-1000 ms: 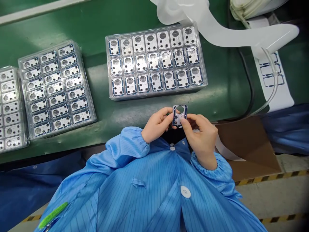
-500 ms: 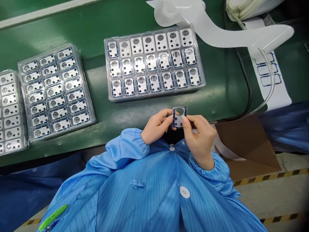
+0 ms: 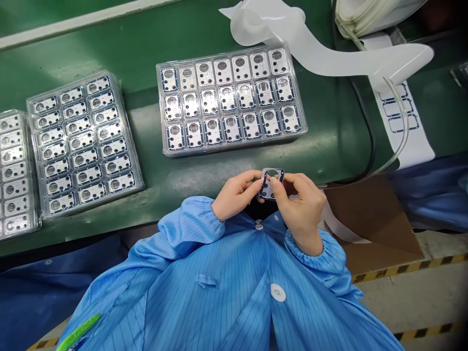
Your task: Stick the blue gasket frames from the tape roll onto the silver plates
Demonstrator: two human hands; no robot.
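Observation:
A small silver metal plate (image 3: 269, 191), with a blue border, one large round hole and smaller dark holes, is held up in front of my chest. My left hand (image 3: 239, 192) pinches its left edge between thumb and fingers. On the other side my right hand (image 3: 302, 204) grips it, the thumb pressed on its face near the large hole. Fingers behind the plate are partly hidden. Just beyond my hands lies a clear plastic tray (image 3: 234, 147) filled with rows of similar plates.
Two more filled trays, a nearer one (image 3: 142, 183) and one cut off by the frame (image 3: 35, 222), lie at left on the green table (image 3: 183, 178). A white backing strip (image 3: 329, 62) curls at upper right, near a label strip (image 3: 417, 148) and clear tube. A cardboard box (image 3: 383, 219) stands below right.
The plate has tilted and sits slightly lower in my hands. My right thumb has shifted up and left across its face, towards the large hole. The view has moved slightly.

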